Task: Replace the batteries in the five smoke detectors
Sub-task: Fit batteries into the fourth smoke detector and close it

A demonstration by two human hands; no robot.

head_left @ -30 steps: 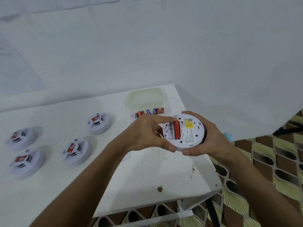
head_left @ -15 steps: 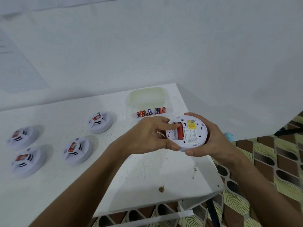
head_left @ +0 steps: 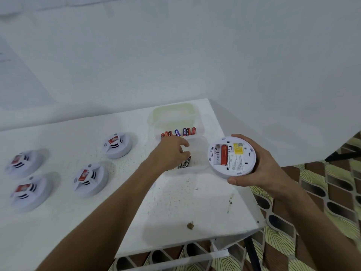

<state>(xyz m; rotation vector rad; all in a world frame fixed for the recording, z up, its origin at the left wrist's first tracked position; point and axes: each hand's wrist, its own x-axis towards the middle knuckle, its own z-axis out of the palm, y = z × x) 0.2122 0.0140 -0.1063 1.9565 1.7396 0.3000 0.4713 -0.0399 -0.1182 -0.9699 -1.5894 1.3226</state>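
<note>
Right hand (head_left: 261, 173) grips the smoke detector (head_left: 231, 156) by its rim, back side up, held off the near right corner of the white table (head_left: 175, 202). Battery bay open: one red battery (head_left: 224, 155) seated, the slot to its left bare. Left hand (head_left: 172, 151) reaches into the near clear tray (head_left: 197, 163), fingers curled down over the dark batteries (head_left: 185, 163) lying there; cannot tell whether it pinches one or merely touches. Far tray (head_left: 173, 114) holds a row of red and blue cells (head_left: 178, 132) along its near wall. Four more detectors (head_left: 89, 178) sit face up on the left of the table, well apart from the trays. Judgement: step in hand is fetching or dropping a cell for the bare slot. To do it well, keep the detector level, check polarity marks, seat the spring end first.
</note>
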